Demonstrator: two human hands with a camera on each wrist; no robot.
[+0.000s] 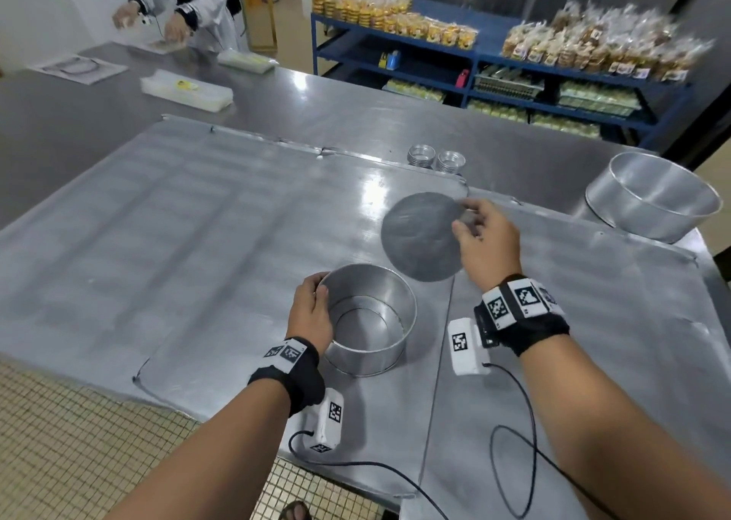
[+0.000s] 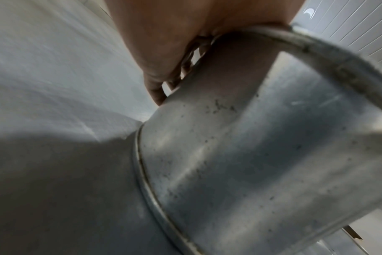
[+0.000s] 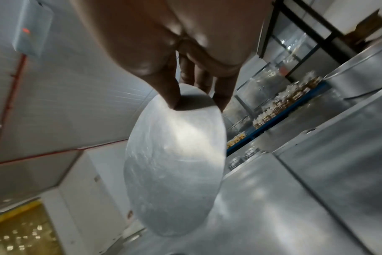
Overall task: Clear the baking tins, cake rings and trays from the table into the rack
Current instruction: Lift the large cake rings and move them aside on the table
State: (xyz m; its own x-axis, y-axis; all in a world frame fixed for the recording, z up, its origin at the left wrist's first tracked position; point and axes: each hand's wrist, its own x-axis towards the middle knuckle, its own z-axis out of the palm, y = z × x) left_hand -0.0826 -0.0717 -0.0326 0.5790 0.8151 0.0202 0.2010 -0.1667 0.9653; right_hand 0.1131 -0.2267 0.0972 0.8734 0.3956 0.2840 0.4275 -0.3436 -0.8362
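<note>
Cake ring (image 1: 372, 319): bottomless round tin wall with an inner ledge, standing upright on the steel table (image 1: 197, 222) near its front edge. Left hand (image 1: 310, 313) grips the ring's left rim, thumb over the edge and fingers on the outer wall; the left wrist view confirms fingers against the wall (image 2: 229, 138). Just beyond and right of the ring, the right hand (image 1: 488, 238) pinches the loose round base disc (image 1: 421, 236) at its right edge, thumb on one face, fingers behind, disc tilted and clear of the table. Judged step: dropping the disc into the ring. To do well: level the disc, centre it over the opening, lower until it seats on the ledge; keep the ring steady. Well right of the ring, a larger round tin (image 1: 652, 199); far behind it, two stacks of small tart tins (image 1: 435, 158). Rack not identified in view
</note>
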